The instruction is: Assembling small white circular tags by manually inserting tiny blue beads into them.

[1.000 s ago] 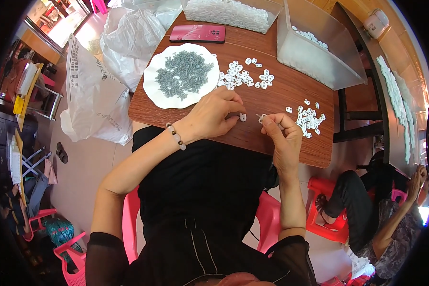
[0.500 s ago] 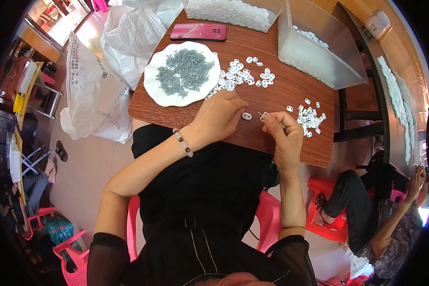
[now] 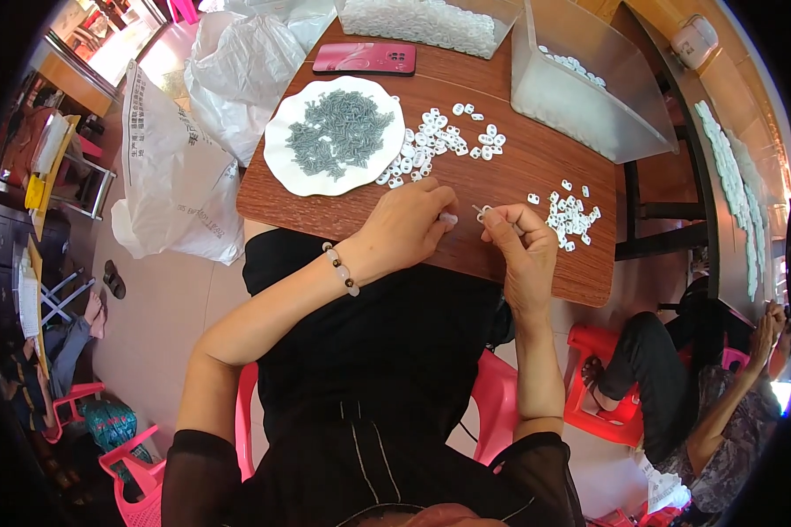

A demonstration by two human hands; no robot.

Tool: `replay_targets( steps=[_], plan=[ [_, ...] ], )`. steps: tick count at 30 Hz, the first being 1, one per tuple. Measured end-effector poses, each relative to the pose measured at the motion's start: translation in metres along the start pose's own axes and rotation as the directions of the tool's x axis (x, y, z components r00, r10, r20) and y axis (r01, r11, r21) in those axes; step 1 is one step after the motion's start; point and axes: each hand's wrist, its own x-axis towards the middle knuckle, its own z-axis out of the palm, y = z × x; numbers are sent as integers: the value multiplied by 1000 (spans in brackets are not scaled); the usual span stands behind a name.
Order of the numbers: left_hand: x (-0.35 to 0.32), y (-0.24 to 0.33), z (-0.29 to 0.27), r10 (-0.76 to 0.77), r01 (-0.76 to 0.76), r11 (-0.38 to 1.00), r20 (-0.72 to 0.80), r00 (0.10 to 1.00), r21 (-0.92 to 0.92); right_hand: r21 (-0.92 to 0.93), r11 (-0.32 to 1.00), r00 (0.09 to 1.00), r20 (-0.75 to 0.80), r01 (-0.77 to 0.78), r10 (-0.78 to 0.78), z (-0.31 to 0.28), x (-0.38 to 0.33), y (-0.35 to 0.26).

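Over the near part of the wooden table, my left hand [image 3: 406,221] pinches a small white two-hole plastic piece [image 3: 448,219] between thumb and fingers. Just to its right, my right hand [image 3: 524,246] is closed on a thin grey screw [image 3: 477,209], with a bit of white at the fingertips that looks like another plastic piece. The two hands are a short gap apart. Left of them, a white wavy-edged plate [image 3: 281,171] holds a heap of grey screws [image 3: 343,132]. Loose white two-hole pieces [image 3: 435,136] lie beyond my left hand, and a second pile [image 3: 573,220] sits right of my right hand.
A pink phone [image 3: 365,59] lies behind the plate. Two clear bins, one at the back [image 3: 422,26] and one at the back right [image 3: 580,114], hold white pieces. White plastic bags [image 3: 171,176] stand left of the table. Another person [image 3: 712,404] sits at the right.
My left hand has picked up the white two-hole piece that lay on the table beside its fingers. My right hand stays nearly in place, still pinching the screw.
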Motion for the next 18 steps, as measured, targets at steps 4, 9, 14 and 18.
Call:
replay_targets(
  steps=[4, 9, 14, 18],
  plan=[
    [-7, -1, 1, 3, -3, 997, -9, 1000, -80, -7, 1000, 1000, 4, -3, 3, 1, 0, 0],
    [-10, -8, 2, 153, -153, 988, -25, 988, -21, -22, 1000, 1000, 12, 3, -3, 2, 0, 1],
    [-10, -2, 0, 111, -115, 989, -46, 993, -94, -10, 1000, 1000, 14, -6, 6, 1, 0, 1],
    [-16, 5, 2, 4, -1, 1000, -188, 982, 18, -13, 1000, 1000, 7, -9, 9, 2, -1, -1]
  ],
)
